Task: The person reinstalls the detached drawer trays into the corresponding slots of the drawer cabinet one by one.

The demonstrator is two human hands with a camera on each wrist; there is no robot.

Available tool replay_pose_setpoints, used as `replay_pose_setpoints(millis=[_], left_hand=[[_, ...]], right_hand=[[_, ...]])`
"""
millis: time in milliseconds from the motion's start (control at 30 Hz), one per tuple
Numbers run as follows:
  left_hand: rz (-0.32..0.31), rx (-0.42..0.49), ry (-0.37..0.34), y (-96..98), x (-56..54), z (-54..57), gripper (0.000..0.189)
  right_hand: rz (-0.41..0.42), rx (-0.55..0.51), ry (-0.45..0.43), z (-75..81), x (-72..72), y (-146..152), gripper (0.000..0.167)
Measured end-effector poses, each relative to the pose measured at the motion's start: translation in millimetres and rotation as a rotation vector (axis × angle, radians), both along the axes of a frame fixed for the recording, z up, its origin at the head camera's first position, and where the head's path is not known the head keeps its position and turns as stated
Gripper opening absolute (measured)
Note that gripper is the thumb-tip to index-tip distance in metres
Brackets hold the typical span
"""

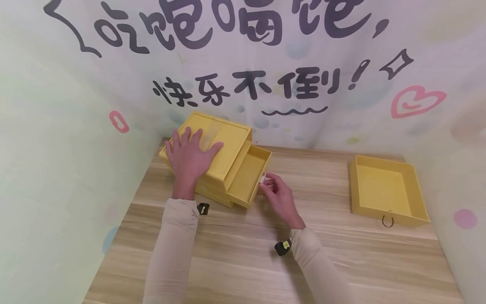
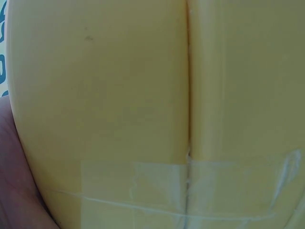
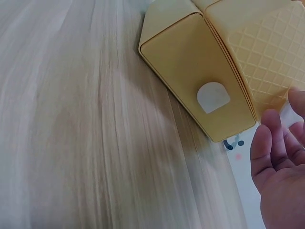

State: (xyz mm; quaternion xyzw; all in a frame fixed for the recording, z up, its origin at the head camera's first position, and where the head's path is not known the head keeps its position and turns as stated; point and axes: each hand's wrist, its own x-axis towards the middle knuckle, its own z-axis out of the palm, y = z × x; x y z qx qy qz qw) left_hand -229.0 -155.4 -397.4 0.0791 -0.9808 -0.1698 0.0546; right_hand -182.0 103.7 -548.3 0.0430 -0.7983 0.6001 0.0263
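A yellow drawer cabinet [image 1: 224, 131] stands at the back left of the table. My left hand [image 1: 191, 158] rests flat on its top, fingers spread. The left wrist view shows the cabinet's side [image 2: 105, 95] close up, with a seam and clear tape [image 2: 143, 191] across it. One drawer [image 1: 247, 177] sticks partly out of the front. By thumb and fingertips my right hand [image 1: 279, 194] pinches that drawer's white handle [image 1: 263, 178]. In the right wrist view the drawer's underside [image 3: 267, 52] has a diamond grid, and a lower drawer front [image 3: 190, 71] bears a white handle [image 3: 213, 97].
A separate yellow drawer [image 1: 387, 190] lies on the wood-grain table [image 1: 243, 253] at the right, its dark ring [image 1: 388, 221] facing front. Behind the table hangs a printed cloth [image 1: 296, 126] with dark lettering; light walls close in both sides.
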Motion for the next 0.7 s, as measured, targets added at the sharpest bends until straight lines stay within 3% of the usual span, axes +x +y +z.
replay_pose_setpoints(millis=[700], left_hand=[[0.006,-0.009,-0.002,-0.2,-1.6,-2.0,0.09]], right_hand=[[0.039,0.012,-0.007,2.7,-10.8,-20,0.039]])
